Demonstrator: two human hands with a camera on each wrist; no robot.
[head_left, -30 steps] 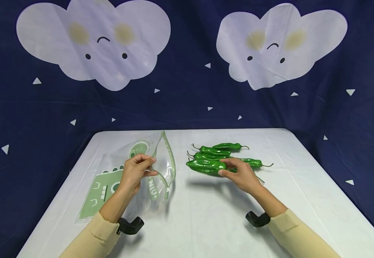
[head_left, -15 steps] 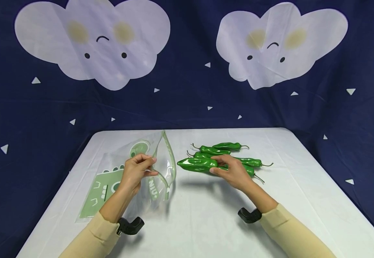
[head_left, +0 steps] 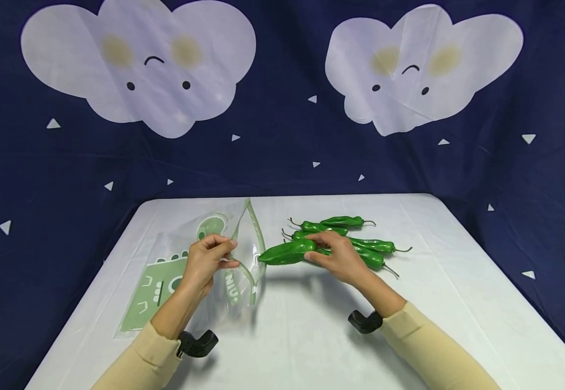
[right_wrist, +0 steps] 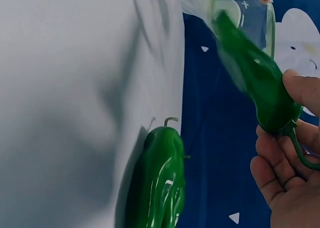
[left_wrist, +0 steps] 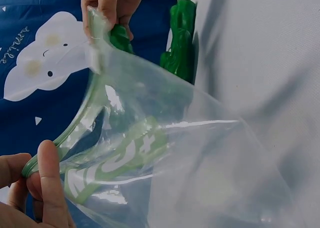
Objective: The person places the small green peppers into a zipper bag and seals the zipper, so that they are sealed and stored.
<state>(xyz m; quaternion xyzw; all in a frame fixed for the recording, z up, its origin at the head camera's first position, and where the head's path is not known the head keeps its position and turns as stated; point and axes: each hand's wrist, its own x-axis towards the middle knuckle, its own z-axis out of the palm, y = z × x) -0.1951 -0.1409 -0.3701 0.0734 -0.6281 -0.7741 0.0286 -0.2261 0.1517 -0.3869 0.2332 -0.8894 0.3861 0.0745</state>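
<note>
My left hand [head_left: 204,264] pinches the green-edged rim of a clear zip bag [left_wrist: 165,148], and the bag's mouth gapes toward the right. In my right hand [head_left: 337,255] is a green chili pepper [head_left: 286,253], gripped near its stem end. The pepper points left, with its tip right at the bag's opening. In the right wrist view the held pepper [right_wrist: 255,73] shows its curved stem beside the palm, and the thumb presses on its side. Just beyond the right hand, several more green chili peppers [head_left: 372,257] lie in a loose pile, partly covered by that hand.
A white-covered table [head_left: 302,336] lies under everything. The bag's printed green body [head_left: 150,292] spreads over its left side. Behind the far edge hangs a dark blue cloth [head_left: 282,135] with clouds. A black wrist camera [head_left: 366,322] sits below the right wrist.
My right hand has carried the pepper leftward, away from the pile, until its tip meets the bag's mouth. The left hand stays in place on the bag's rim.
</note>
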